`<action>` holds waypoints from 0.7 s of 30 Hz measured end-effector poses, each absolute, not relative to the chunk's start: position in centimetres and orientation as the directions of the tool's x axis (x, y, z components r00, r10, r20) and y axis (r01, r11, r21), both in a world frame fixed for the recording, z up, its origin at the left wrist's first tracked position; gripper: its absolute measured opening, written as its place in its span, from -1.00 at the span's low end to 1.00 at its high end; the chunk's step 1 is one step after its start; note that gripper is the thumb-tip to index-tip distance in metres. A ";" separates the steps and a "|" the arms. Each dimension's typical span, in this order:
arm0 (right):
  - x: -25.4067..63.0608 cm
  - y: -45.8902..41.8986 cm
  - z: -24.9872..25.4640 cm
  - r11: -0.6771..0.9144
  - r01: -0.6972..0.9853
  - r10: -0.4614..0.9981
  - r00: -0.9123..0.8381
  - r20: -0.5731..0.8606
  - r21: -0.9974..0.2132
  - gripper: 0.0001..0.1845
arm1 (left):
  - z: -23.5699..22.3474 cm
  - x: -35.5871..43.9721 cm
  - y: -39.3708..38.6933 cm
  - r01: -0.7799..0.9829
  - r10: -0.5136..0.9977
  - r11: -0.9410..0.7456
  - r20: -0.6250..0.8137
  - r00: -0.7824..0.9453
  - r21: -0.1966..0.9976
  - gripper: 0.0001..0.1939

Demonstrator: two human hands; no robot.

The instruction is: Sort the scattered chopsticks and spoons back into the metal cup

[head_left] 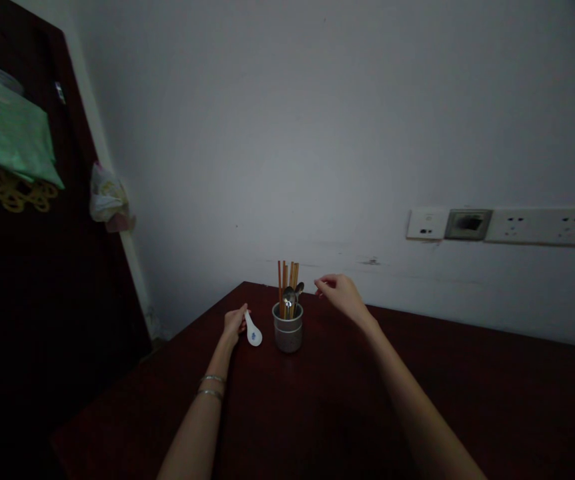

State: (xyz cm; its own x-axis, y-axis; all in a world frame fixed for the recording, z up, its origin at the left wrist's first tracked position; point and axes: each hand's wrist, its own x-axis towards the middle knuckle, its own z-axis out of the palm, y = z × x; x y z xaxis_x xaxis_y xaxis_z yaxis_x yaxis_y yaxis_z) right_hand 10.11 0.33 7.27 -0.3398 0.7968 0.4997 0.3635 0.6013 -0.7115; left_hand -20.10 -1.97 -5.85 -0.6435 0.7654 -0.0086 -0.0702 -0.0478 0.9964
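My left hand (236,322) is closed around the handle end of a white ceramic soup spoon (253,335) with a small blue mark in its bowl. The spoon points down and to the right, beside a grey metal utensil holder (288,338). Wooden chopsticks (281,280) stand upright in the holder along with a shiny metal spoon (289,297) and another metal spoon (299,289) behind it. To the right of the holder, my right hand (336,291) hovers with curled fingers slightly apart. Nothing shows in it, and it is not touching the spoons.
The dark red table (277,413) meets a pale wall carrying several sockets (426,225) at right. At left is a dark door (12,280) with a green cloth (10,123) hanging on it. A plastic bag (107,195) hangs by the door frame.
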 end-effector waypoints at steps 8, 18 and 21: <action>6.9 2.6 2.1 0.425 0.150 0.895 -0.219 0.389 -0.892 -0.56 | -4.9 -18.9 -2.8 0.060 0.759 -0.001 0.040 -0.650 0.998 -0.53; 4.7 1.1 -0.1 0.088 -0.150 0.894 -0.424 0.145 -0.985 -0.53 | -4.8 -18.8 -2.9 0.113 0.764 0.038 0.044 -0.644 0.993 -0.71; 4.4 1.0 -0.3 0.094 -0.156 0.893 -0.423 0.152 -0.983 -0.53 | -4.7 -18.7 -2.9 0.111 0.755 0.056 0.031 -0.655 0.992 -0.72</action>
State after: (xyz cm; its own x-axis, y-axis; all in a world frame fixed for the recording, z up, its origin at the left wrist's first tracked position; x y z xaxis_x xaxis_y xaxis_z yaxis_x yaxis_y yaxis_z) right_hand 4.39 1.03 -0.28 -0.4229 0.8933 0.1523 -0.1556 0.0940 -0.9833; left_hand -18.70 -2.86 -4.74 -0.6553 0.7547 0.0305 0.1111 0.0563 0.9922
